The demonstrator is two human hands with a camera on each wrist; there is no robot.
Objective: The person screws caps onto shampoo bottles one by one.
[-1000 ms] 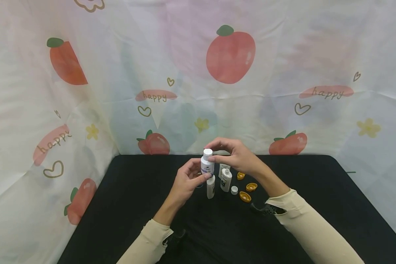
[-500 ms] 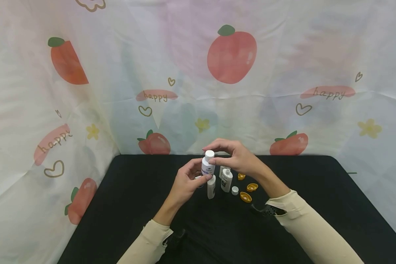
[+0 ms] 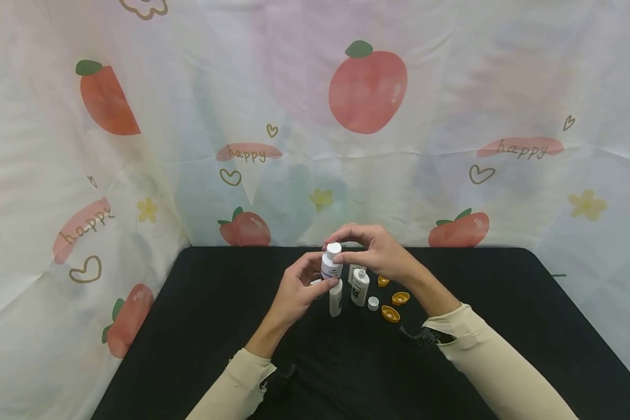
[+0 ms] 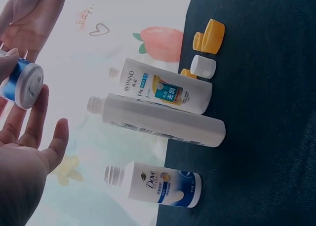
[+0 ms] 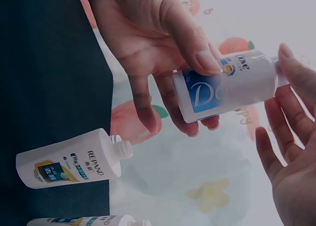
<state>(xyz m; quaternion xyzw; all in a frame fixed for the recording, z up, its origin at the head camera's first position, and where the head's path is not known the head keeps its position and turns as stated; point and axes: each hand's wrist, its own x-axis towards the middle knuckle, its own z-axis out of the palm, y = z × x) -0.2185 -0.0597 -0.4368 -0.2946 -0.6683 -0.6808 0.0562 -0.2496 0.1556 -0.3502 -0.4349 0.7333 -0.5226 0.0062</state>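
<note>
A small white Dove bottle (image 3: 331, 268) with a blue label is held above the black table. My left hand (image 3: 297, 286) grips its lower body, thumb in front and fingers behind. At the top, my right hand (image 3: 376, 251) pinches the white cap (image 3: 334, 249) between thumb and fingertips. The right wrist view shows the Dove bottle (image 5: 232, 88) lying between both hands. Below stand uncapped bottles: a slim white bottle (image 4: 165, 121) seen edge-on, a REPAND bottle (image 4: 170, 88), and another Dove bottle (image 4: 165, 185). A further white bottle (image 3: 354, 269) is partly hidden behind.
A loose white cap (image 3: 373, 303) lies right of the bottles. Three gold ingot-shaped pieces (image 3: 401, 298) lie close by, under the right forearm's reach. A fruit-print cloth (image 3: 294, 116) hangs behind the black table (image 3: 215, 326) and along its left side.
The right hand and the cap have come down slightly, and the held bottle's top has tipped a little forward and right. The left hand has stayed nearly still; the standing bottles have not moved.
</note>
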